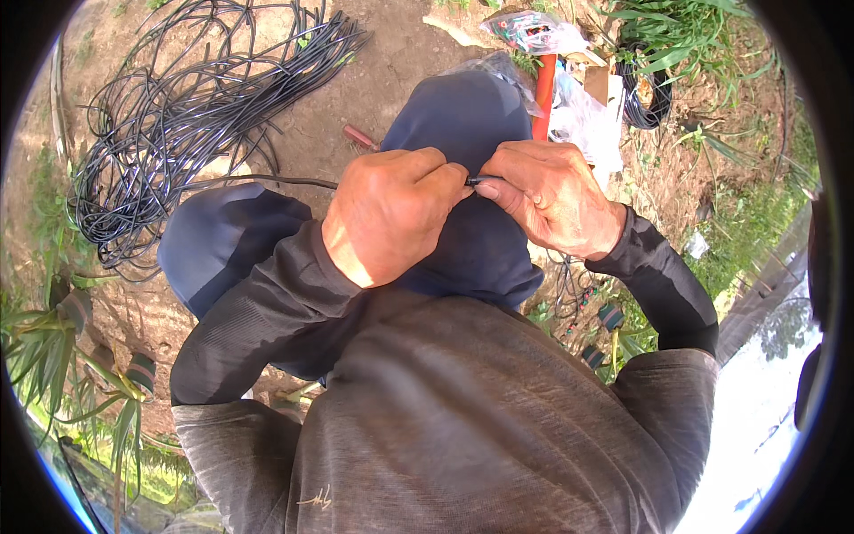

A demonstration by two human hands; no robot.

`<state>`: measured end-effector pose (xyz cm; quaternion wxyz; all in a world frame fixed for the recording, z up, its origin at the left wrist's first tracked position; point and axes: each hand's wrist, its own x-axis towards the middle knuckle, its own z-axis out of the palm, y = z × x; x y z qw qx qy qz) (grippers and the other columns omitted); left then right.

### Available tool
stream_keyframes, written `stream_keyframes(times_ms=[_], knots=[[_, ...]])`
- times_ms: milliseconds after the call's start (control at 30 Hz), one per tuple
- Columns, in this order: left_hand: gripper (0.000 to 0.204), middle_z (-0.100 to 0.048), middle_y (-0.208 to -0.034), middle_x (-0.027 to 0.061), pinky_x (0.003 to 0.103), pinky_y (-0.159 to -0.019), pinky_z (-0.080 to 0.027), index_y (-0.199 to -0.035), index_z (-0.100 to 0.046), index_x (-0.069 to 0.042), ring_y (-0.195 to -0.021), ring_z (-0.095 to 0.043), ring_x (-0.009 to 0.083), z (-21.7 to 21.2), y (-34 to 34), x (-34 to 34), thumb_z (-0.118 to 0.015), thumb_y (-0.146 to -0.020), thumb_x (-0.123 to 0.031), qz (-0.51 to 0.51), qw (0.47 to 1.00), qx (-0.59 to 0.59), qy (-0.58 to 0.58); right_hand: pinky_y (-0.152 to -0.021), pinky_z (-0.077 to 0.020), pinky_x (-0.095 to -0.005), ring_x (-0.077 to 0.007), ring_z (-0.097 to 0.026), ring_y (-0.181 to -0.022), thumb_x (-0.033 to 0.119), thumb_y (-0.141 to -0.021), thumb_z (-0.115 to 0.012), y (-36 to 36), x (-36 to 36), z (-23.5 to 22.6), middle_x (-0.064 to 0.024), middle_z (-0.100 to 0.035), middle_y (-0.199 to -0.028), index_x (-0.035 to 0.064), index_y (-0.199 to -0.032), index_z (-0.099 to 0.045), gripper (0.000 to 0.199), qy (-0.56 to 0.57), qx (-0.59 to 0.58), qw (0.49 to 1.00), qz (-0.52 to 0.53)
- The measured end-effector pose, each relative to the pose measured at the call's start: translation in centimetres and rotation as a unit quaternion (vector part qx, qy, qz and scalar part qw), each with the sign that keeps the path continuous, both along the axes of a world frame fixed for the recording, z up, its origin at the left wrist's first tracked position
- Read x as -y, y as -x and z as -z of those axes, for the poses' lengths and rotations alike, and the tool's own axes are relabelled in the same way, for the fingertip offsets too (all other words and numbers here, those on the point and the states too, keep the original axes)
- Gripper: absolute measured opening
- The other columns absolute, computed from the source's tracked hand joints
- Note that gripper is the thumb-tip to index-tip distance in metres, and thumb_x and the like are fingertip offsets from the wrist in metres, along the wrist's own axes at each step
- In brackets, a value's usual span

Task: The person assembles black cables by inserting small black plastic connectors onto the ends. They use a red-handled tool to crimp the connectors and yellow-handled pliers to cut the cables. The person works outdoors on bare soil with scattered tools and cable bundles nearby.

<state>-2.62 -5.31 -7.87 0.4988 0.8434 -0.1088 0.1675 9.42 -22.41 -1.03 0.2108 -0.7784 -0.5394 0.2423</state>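
My left hand (389,206) is closed on a thin black tube (307,182) that runs out to the left toward a big tangled bundle of black tubing (191,116) on the ground. Against it, my right hand (559,191) pinches a short black piece (478,181) between thumb and forefinger. The two hands almost meet above my knee, and the short piece bridges the small gap. Whether it is a fitting or the tube's own end is too small to tell. Fingers hide the rest of both parts.
A red-handled tool (360,136) lies on the dirt beyond my knees. At the far right are a clear bag of small colored parts (535,34), an orange-red strip (544,96), a white plastic bag (578,120) and a black coil (647,93). Plants (689,36) grow around.
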Motion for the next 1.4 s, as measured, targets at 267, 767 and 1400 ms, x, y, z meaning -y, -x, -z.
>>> stream_keyframes(times_ms=[267, 767, 1400], knots=[[0.017, -0.050, -0.075, 0.0077, 0.033, -0.054, -0.047, -0.092, -0.063, -0.001, -0.065, -0.059, 0.0205, 0.7, 0.5, -0.4, -0.066, -0.076, -0.007, -0.025, 0.975, 0.054, -0.212, -0.048, -0.0388, -0.0278, -0.0085, -0.050, -0.050, 0.024, -0.101, -0.053, 1.1, -1.8, -1.0, -0.0016, -0.056, -0.058, 0.0032, -0.075, -0.061, 0.034, 0.176, -0.311, 0.906, 0.225], [0.020, -0.064, -0.080, 0.0041, 0.024, -0.063, -0.048, -0.107, -0.067, 0.003, -0.069, -0.059, 0.0095, -0.3, -1.8, -2.8, -0.060, -0.096, -0.012, 0.055, 0.930, -0.228, 0.282, -0.056, -0.0479, -0.0245, -0.0088, -0.060, -0.060, 0.032, -0.101, -0.055, -2.8, -1.6, -2.4, -0.0030, -0.062, -0.066, 0.0000, -0.085, -0.065, 0.037, 0.065, -0.115, 0.987, 0.094], [0.021, -0.056, -0.066, -0.0013, 0.020, -0.053, -0.039, -0.097, -0.066, 0.000, -0.057, -0.050, 0.0049, -1.0, -2.2, -3.0, -0.060, -0.098, -0.020, 0.004, 0.877, -0.283, 0.388, -0.060, -0.0459, -0.0368, -0.0290, -0.061, -0.065, 0.032, -0.098, -0.057, -2.0, -1.1, 0.1, -0.0129, -0.061, -0.070, 0.0009, -0.091, -0.063, 0.032, -0.109, -0.145, 0.969, 0.165]])
